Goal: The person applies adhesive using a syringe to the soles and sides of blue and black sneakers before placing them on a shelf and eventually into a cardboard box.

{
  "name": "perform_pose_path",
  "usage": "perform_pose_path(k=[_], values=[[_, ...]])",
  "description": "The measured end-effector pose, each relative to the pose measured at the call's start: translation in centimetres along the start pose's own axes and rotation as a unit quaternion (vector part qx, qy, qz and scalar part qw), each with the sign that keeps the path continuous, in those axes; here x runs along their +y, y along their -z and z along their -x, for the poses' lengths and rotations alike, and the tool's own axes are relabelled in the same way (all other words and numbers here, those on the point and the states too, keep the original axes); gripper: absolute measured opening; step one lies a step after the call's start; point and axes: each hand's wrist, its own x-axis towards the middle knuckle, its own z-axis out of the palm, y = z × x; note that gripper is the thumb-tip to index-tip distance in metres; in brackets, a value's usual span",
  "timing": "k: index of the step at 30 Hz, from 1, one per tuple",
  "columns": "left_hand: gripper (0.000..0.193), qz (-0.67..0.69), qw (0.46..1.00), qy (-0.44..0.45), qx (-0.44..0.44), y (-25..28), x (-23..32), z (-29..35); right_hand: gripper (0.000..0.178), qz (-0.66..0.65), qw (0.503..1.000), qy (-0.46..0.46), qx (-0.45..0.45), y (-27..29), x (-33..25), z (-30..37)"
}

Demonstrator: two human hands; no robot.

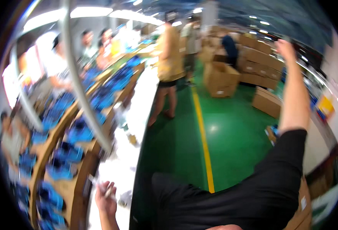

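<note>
My left hand (106, 197) is at the lower left, above the long white bench top (132, 153). Its fingers are closed around a slim, pale stick-like tool (94, 179), whose kind is blurred. Raised far out at the upper right, on a stretched arm, is my right hand (286, 50). Its fingers look curled in, and whatever they may hold is too smeared to make out. Blue shoes (80, 130) stand in rows on the racks left of the bench, the closest of them beside my left hand.
A pale upright pole (78, 76) rises at the bench's left edge. A person in a yellow top (171, 57) stands ahead by the bench; others sit beyond the racks. Open cardboard boxes (220, 78) stand on the green floor (176, 153), right of a yellow line (202, 134).
</note>
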Motion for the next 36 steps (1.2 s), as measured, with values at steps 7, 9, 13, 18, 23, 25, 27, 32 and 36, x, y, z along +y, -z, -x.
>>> perform_pose_path(k=[7,9,13,18,23,25,27,32,36], values=[[0.034,0.088,0.981,0.0,-0.175,-8.3,-2.9,7.6,0.098,-0.305,0.733,0.479,-0.376,-7.3,-22.9,37.8],[0.035,0.134,0.977,0.007,-0.163,-7.2,-4.7,9.9,0.122,-0.414,0.547,0.557,-0.468,-10.5,-25.6,48.2],[0.039,0.151,0.982,0.047,-0.1,-8.1,-5.0,9.8,0.11,-0.459,0.417,0.65,-0.439,-12.7,-32.4,50.2],[0.037,0.164,0.985,0.045,-0.027,-8.1,-5.2,8.7,0.098,-0.473,0.384,0.654,-0.448,-15.9,-34.0,51.2],[0.052,0.095,0.995,0.0,0.035,-9.7,-2.9,6.6,0.106,-0.532,0.338,0.601,-0.491,-20.9,-35.4,51.6],[0.068,-0.034,0.989,-0.094,0.113,-9.1,-1.4,7.6,0.107,-0.573,0.341,0.556,-0.496,-22.5,-35.4,51.9],[0.101,-0.211,0.969,-0.092,0.087,-12.1,4.8,9.4,0.106,-0.601,0.369,0.491,-0.511,-24.8,-34.8,54.2],[0.08,-0.467,0.846,-0.251,0.048,-14.8,10.1,11.6,0.114,-0.581,0.401,0.366,-0.606,-30.6,-31.4,59.8],[0.063,-0.495,0.787,-0.36,0.075,-11.8,12.0,11.0,0.117,-0.631,0.428,0.412,-0.499,-27.9,-34.7,58.9]])
